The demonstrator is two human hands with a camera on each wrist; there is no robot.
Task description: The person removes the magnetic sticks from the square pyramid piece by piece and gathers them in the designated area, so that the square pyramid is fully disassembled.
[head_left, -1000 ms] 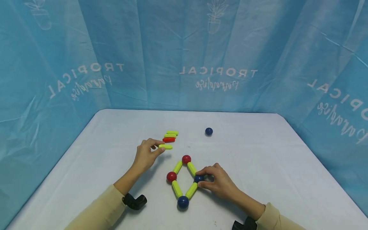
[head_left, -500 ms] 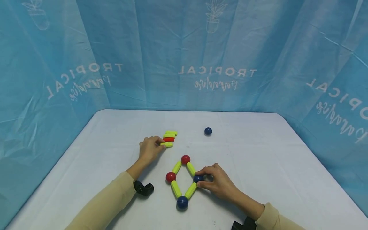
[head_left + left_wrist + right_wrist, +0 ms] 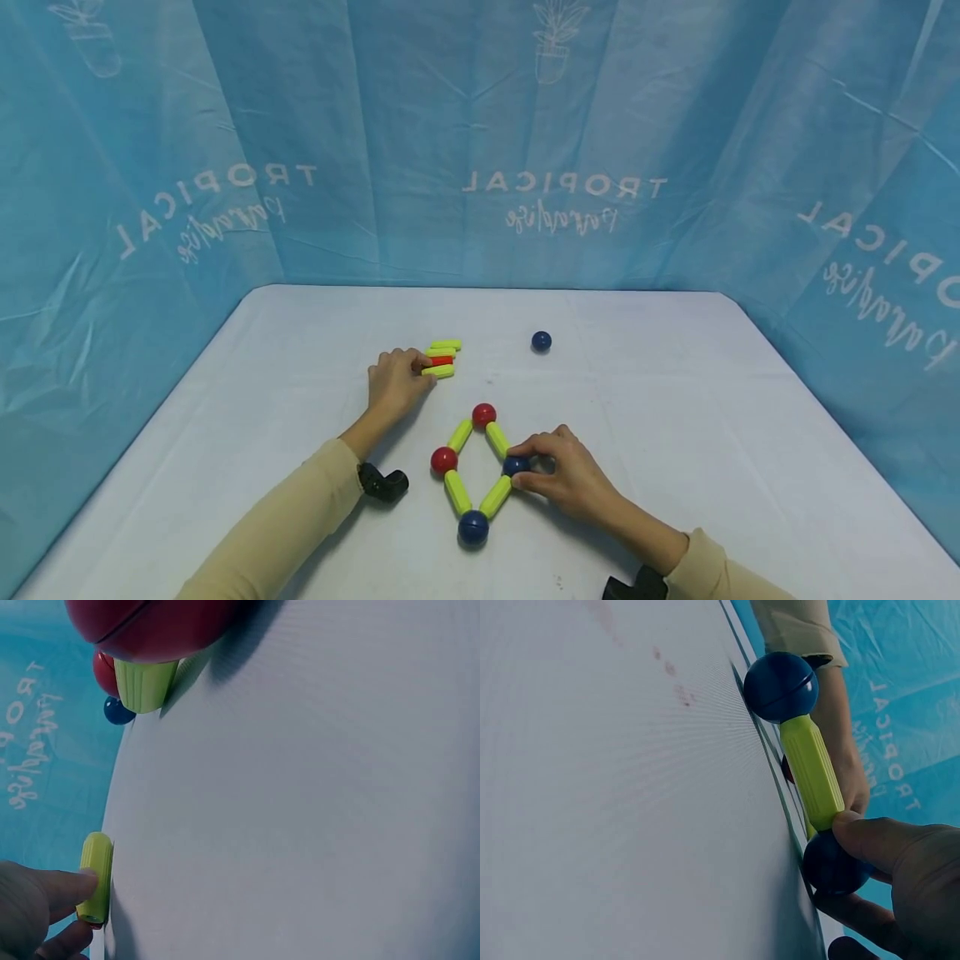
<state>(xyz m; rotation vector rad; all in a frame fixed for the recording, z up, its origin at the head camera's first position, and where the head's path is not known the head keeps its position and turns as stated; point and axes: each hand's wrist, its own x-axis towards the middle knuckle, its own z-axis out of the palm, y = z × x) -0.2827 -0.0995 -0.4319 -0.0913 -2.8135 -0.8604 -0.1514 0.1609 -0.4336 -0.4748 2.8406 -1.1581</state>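
Note:
My left hand pinches the near yellow-green magnetic building rod, its thumb against the rod's side in the left wrist view. That rod lies next to a red rod; the index fingertip reaches the red rod's left end. My right hand grips a dark blue ball between thumb and fingers. This ball is the right corner of a diamond of yellow-green rods, with a red ball at the top, another red ball at left and a blue ball at the near corner.
Two more yellow-green rods lie behind the red rod. A loose blue ball sits toward the back of the white table. Blue printed curtains surround the table's back and sides.
My left hand has moved slightly away from me and right, bringing the yellow-green rod from apart to beside the red rod. The right hand keeps its hold on the blue ball.

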